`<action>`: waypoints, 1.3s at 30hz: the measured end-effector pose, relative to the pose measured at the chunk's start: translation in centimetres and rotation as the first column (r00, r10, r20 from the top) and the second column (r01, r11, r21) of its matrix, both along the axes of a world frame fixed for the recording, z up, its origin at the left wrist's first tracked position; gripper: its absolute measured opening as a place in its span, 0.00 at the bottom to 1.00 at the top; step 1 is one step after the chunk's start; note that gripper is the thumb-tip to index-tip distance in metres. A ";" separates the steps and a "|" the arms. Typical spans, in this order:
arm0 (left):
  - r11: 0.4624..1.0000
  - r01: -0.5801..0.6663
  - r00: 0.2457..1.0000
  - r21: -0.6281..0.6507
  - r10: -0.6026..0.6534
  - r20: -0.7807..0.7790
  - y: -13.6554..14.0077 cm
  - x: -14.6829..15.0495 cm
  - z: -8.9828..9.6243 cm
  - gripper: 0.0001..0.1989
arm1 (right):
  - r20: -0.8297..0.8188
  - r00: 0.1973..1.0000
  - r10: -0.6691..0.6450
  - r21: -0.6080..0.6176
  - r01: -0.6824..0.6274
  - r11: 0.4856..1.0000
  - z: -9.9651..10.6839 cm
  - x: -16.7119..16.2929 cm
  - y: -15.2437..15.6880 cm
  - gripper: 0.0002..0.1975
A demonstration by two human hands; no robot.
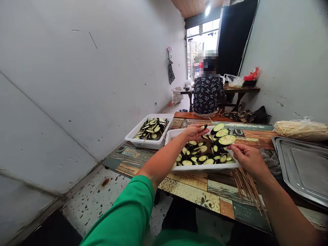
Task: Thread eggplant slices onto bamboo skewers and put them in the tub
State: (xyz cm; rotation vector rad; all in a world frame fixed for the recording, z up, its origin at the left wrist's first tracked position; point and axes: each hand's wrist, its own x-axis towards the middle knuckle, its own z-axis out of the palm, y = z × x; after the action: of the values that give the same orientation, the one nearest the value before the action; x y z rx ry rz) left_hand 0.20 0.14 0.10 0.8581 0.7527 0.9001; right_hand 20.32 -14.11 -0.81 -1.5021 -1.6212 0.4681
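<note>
In my right hand point(244, 158), pinched at its lower end, is a skewer carrying three eggplant slices point(227, 139), held above the right side of a white tub point(205, 167). My left hand point(196, 131) reaches over the back of that tub, its fingers closed on a dark-skinned eggplant slice point(204, 126). Below both hands, many oval eggplant slices point(202, 158) with black skin and pale flesh lie in dark liquid in the tub. The skewer itself is mostly hidden by the slices and my fingers.
A second white tub point(135, 140) with skewered eggplant stands to the left. Loose bamboo skewers point(247, 186) lie by my right forearm. Metal trays point(304, 167) and a bag of enoki mushrooms point(301, 130) are at the right. A person point(208, 92) sits ahead, back turned.
</note>
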 end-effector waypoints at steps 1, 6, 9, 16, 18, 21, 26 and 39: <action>1.000 -0.017 1.000 0.014 0.017 -0.019 0.0 -0.1 0.0 0.05 | 0.000 1.000 -0.007 -0.004 0.007 1.000 0.0 0.0 0.0 0.21; 0.991 0.017 0.980 0.132 0.010 -0.198 -0.1 -0.7 0.0 0.06 | -0.016 1.000 -0.009 -0.007 0.009 1.000 0.1 0.0 -0.1 0.20; 0.979 -0.013 0.967 0.202 0.064 -0.248 -0.2 -0.9 0.3 0.08 | -0.004 1.000 -0.004 0.008 0.004 1.000 0.0 0.0 0.0 0.19; 0.976 -0.116 0.964 0.184 0.155 -0.214 0.6 -1.6 0.8 0.08 | -0.004 1.000 -0.030 -0.006 0.030 1.000 0.5 -0.4 -0.3 0.17; 0.981 -0.121 0.977 0.151 0.144 -0.156 0.7 -2.0 1.1 0.08 | 0.002 0.999 -0.038 -0.010 0.038 0.999 0.6 -0.5 -0.3 0.17; 0.990 -0.043 0.986 0.132 0.063 -0.153 0.5 -2.3 1.4 0.04 | 0.020 0.999 -0.038 0.001 0.038 0.999 0.5 -0.4 -0.3 0.17; 0.996 0.036 0.982 0.080 -0.020 -0.190 0.0 -1.9 1.2 0.11 | 0.048 0.999 -0.022 0.005 0.022 1.000 0.2 -0.2 -0.1 0.17; 0.950 -0.262 0.963 -0.169 0.270 0.023 0.7 -1.7 1.7 0.04 | 0.181 0.973 0.144 0.005 -0.147 0.989 -0.1 0.2 0.1 0.17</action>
State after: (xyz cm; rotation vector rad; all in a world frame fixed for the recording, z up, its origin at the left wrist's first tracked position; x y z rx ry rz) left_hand -1.50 0.84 1.75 0.5962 0.9038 1.0766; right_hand 20.54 -14.06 -0.92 -1.4526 -1.8812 0.4055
